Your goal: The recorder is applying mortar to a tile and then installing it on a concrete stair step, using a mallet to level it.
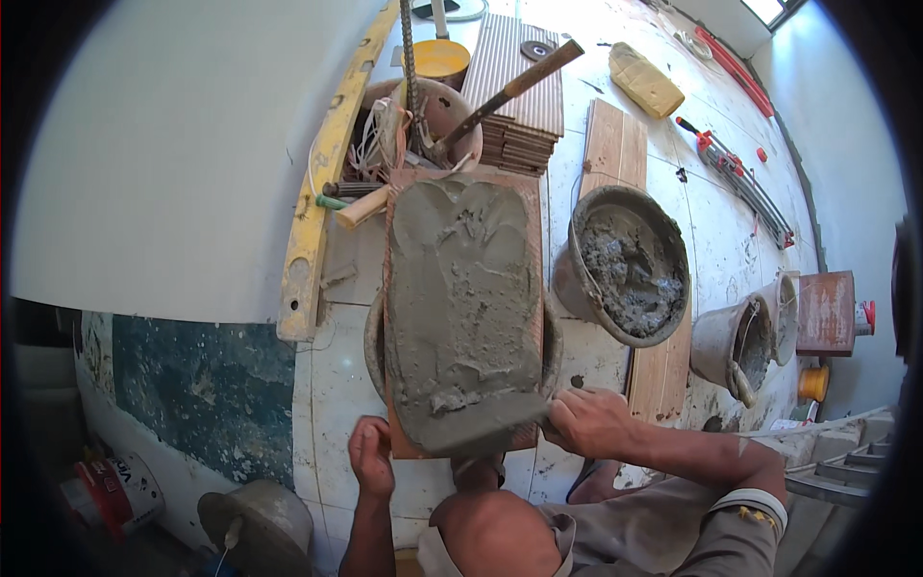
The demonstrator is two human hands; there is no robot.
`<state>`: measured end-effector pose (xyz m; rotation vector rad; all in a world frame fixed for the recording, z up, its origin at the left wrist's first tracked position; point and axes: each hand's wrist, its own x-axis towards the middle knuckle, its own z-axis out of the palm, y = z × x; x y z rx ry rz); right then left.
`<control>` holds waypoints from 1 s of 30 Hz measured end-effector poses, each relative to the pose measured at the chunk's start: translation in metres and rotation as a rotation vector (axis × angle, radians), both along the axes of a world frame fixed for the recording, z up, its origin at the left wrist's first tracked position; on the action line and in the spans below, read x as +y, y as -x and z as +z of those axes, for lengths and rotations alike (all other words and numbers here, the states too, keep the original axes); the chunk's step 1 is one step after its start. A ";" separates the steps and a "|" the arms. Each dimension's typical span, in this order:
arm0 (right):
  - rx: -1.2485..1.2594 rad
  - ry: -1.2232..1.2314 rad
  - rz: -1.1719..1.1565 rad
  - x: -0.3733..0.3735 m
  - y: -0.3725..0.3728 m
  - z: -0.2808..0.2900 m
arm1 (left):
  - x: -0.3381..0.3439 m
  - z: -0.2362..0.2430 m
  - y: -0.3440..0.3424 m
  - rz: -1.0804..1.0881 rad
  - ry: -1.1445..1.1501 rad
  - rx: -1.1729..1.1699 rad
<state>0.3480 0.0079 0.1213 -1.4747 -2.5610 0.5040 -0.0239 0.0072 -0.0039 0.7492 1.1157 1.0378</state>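
Mortar (466, 288) coats most of the tile (406, 445), rough mid-surface, right hand (591, 423) gripping a trowel (495, 419), left hand (372, 457) loosely open.

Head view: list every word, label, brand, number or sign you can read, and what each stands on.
White-and-red container, lower left: printed lettering, partly visible; wording not copied here.
Small red-and-white container, far right: label too small to read.
Black disc on the tile stack: any print too small to read.
Mortar-coated tile and trowel: none visible.
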 end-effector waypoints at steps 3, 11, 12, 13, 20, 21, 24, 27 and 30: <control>0.055 -0.025 -0.018 -0.006 0.002 -0.010 | 0.027 0.036 -0.015 0.112 -0.060 0.069; 0.067 -0.042 -0.012 -0.006 0.006 -0.011 | 0.060 0.045 -0.020 0.011 -0.150 0.216; 0.054 -0.055 -0.016 -0.005 0.006 -0.011 | 0.060 0.049 -0.021 0.056 -0.132 0.187; 0.054 -0.050 -0.017 -0.004 0.007 -0.009 | 0.059 0.052 -0.022 0.104 -0.110 0.161; 0.034 -0.032 -0.018 -0.004 0.010 -0.008 | 0.092 0.069 -0.033 0.123 -0.198 0.166; 0.001 -0.024 -0.025 -0.004 0.010 -0.007 | 0.095 0.071 -0.036 0.131 -0.214 0.144; 0.118 -0.046 -0.017 -0.006 0.012 -0.010 | 0.117 0.079 -0.047 0.111 -0.245 0.083; 0.021 -0.012 -0.020 -0.007 0.009 -0.010 | 0.117 0.082 -0.047 0.016 -0.232 0.063; 0.119 -0.043 0.007 -0.008 0.005 -0.013 | 0.124 0.078 -0.047 -0.091 -0.238 0.090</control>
